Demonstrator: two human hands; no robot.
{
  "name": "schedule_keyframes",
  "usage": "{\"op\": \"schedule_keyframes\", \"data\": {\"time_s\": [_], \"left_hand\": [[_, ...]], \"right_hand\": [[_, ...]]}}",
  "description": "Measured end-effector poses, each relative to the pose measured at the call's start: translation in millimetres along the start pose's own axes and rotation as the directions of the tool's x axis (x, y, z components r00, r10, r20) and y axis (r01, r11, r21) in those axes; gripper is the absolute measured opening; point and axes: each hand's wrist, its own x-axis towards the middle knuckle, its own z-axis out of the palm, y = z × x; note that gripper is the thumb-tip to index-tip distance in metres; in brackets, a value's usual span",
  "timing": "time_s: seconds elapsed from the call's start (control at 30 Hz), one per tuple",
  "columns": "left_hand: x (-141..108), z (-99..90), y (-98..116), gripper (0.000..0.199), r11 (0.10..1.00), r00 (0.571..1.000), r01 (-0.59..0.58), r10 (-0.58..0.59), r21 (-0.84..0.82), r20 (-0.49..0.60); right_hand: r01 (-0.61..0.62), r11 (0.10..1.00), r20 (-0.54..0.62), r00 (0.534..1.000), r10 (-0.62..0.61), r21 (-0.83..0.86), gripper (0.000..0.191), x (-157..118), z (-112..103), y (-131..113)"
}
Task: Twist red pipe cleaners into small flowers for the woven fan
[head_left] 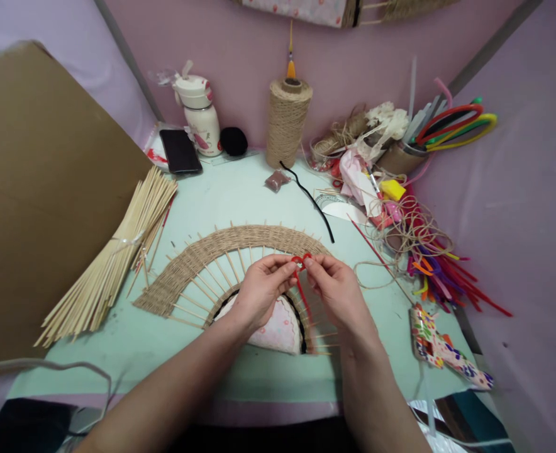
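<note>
A red pipe cleaner (303,296) is pinched between both hands, its top bent into small loops and its tail hanging down. My left hand (269,281) grips it from the left with thumb and forefinger. From the right, my right hand (331,283) pinches the other loop. Below the hands lies a fan-shaped piece woven of twine over thin sticks (240,238). At its centre is a pale pink fabric half-circle (278,330) edged with a black braid. The right hand and forearm hide part of the fan's right side.
Bundled bamboo sticks (112,258) lie at left beside a cardboard sheet (46,189). A twine spool (287,123), bottle (201,116) and phone (180,151) stand or lie behind. A black pipe cleaner (313,204) lies beyond the fan. At right are coloured pipe cleaners (441,270) and a floral-patterned glue gun (448,349).
</note>
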Motion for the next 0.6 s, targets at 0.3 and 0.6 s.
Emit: {"op": "schedule_keyframes", "data": {"time_s": [0.3,0.6], "left_hand": [[3,-3.3,0,0.023,0.995,0.997,0.043,-0.036,-0.089,0.074],[-2,4.2,-9,0.026,0.987,1.0,0.012,-0.015,-0.161,-0.014]], "right_hand": [[0.001,1.0,0.035,0.999,-0.001,-0.004,0.03,-3,3,-4],[-0.022,0.999,-0.02,1.0,0.023,0.023,0.027,-3,5,-2]]}}
